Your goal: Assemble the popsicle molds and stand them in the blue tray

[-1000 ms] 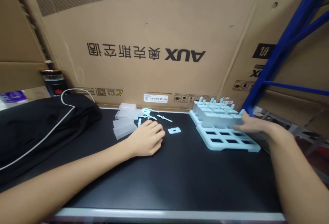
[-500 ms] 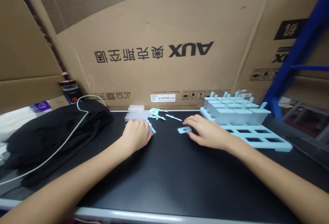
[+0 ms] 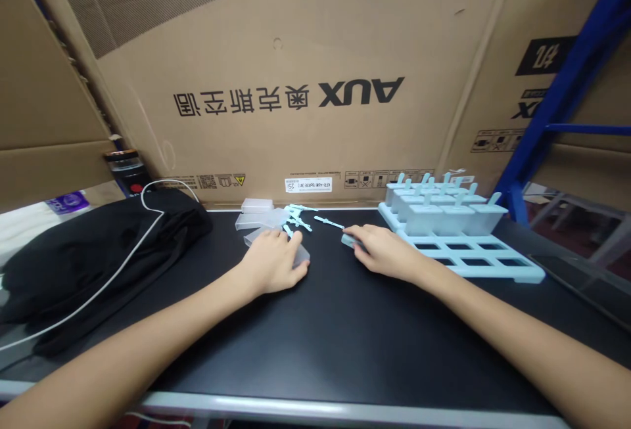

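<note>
My left hand (image 3: pixel 271 263) is closed around a translucent popsicle mould cup (image 3: pixel 302 257), which lies on its side on the black table. Part of the cup is hidden beneath my fingers. To the right, my right hand (image 3: pixel 383 251) pinches a small light-blue mould lid (image 3: pixel 348 240) by its edge, low over the table. Just beyond those fingertips lies a single light-blue popsicle stick (image 3: pixel 328 222). A small pile of similar sticks (image 3: pixel 298 217) rests beyond my left hand, beside two more translucent cups (image 3: pixel 257 206).
On the right stands a light-blue rack (image 3: pixel 530 274) with open slots; its far rows hold several filled-in moulds (image 3: pixel 428 219) with upright sticks. A black cloth (image 3: pixel 113 251) with a white cable (image 3: pixel 121 278) covers the left. A large cardboard box (image 3: pixel 276 140) walls off the back.
My left hand has drawn the cup slightly right and toward me, so more of it shows. My right hand has closed on the lid, which is now tilted. The view has shifted slightly.
</note>
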A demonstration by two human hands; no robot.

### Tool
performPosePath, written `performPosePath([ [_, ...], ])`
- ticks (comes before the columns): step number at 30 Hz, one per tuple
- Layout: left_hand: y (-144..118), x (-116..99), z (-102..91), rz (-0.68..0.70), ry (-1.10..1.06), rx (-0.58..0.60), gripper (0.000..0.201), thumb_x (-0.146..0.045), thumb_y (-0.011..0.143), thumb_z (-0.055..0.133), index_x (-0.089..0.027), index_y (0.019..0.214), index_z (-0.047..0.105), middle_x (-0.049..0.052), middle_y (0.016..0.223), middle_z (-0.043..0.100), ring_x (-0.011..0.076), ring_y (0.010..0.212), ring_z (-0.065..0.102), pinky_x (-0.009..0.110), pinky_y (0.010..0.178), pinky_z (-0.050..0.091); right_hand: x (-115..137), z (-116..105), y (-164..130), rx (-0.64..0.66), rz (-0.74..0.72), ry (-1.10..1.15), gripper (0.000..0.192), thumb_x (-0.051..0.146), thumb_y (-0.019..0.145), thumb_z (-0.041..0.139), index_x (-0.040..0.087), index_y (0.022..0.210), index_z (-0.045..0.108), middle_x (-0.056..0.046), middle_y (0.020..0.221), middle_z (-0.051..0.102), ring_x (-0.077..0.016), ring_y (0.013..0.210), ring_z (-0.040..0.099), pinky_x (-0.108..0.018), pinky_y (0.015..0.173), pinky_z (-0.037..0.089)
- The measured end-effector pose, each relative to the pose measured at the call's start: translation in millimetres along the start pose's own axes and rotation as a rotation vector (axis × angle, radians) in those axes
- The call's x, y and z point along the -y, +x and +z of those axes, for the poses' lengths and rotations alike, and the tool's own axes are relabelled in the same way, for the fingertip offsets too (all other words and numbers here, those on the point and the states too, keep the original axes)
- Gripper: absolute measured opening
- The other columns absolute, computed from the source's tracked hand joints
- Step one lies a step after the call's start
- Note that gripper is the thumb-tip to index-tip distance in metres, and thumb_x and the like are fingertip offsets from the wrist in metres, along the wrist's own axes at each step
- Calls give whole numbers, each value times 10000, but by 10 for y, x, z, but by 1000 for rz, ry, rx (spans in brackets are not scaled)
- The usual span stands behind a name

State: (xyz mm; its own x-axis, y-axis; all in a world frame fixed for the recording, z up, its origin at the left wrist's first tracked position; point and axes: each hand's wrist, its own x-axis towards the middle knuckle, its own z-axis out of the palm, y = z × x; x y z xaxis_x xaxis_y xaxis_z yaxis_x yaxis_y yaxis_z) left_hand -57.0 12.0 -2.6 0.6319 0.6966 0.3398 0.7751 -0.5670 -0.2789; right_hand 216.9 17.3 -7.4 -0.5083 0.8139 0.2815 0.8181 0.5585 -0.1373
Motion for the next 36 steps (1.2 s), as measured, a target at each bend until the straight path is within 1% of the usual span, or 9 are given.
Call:
performPosePath([
  [3, 24, -77, -39, 93, -239, 0, 405, -560, 876, 516, -178, 1010, 503, 93, 870, 643, 281, 822, 615, 376, 710, 468, 32, -10, -5, -18, 2, 44, 372, 235, 924, 454, 183, 1280, 552, -113, 1114, 683, -239, 984, 649, -352, 836, 476],
  [7, 33, -163, 51, 153, -632, -168, 473, -584, 817, 634, -206, 1011, 425, 55, 942, 592, 212, 804, 589, 358, 729, 479, 71, -53, -11, -57, -5, 94, 163, 261, 917, 478, 205, 1024, 589, -68, 966, 670, -197, 867, 619, -304, 740, 445],
  [10, 37, -181, 175, 72, -999, -244, 553, -517, 793, 716, -222, 1099, 362, 4, 882, 551, 137, 675, 533, 281, 607, 450, 103, -86, -10, -66, -21, 157, 67, 264, 887, 527, 205, 899, 558, -38, 843, 632, -165, 750, 566, -277, 663, 406],
  [13, 71, -160, 227, -55, -1301, -218, 516, -466, 819, 717, -222, 1131, 386, -16, 864, 535, 95, 629, 511, 225, 535, 433, 148, -112, -9, -46, -52, 300, 93, 290, 881, 564, 200, 859, 559, -24, 807, 610, -145, 710, 534, -275, 658, 407],
  [19, 148, -117, 155, -276, -1691, -117, 394, -483, 846, 687, -181, 929, 448, -16, 818, 606, 103, 626, 641, 287, 635, 591, 218, -132, 9, -71, -14, 909, 229, 394, 899, 601, 201, 1008, 545, -21, 863, 613, -133, 730, 562, -285, 677, 472],
  [23, 128, -153, 102, -234, -1855, -40, 375, -411, 845, 716, -184, 932, 430, 44, 953, 674, 184, 830, 732, 337, 771, 593, 218, -104, 24, -166, 48, 1156, 331, 406, 900, 615, 205, 1156, 556, -49, 952, 642, -141, 785, 584, -291, 704, 484],
  [27, 104, -186, 96, -239, -1949, 8, 378, -305, 817, 756, -194, 907, 407, 32, 964, 677, 196, 921, 727, 329, 834, 551, 283, -61, 19, -148, 53, 1171, 349, 419, 911, 597, 215, 1192, 620, -82, 1140, 635, -168, 916, 574, -283, 721, 471],
  [30, 103, -180, 113, -220, -1963, 24, 429, -232, 764, 793, -194, 850, 375, -1, 914, 647, 194, 898, 726, 309, 802, 525, 364, -32, 15, -121, 53, 1109, 357, 436, 922, 569, 228, 1199, 655, -75, 1185, 613, -163, 896, 547, -287, 717, 471],
  [36, 119, -183, 96, 18, -1789, 37, 353, -228, 813, 747, -196, 893, 405, 45, 1003, 665, 204, 966, 691, 370, 863, 500, 439, 81, 21, -49, 109, 1270, 379, 431, 949, 503, 230, 1238, 645, -57, 982, 634, -159, 839, 560, -289, 701, 471],
])
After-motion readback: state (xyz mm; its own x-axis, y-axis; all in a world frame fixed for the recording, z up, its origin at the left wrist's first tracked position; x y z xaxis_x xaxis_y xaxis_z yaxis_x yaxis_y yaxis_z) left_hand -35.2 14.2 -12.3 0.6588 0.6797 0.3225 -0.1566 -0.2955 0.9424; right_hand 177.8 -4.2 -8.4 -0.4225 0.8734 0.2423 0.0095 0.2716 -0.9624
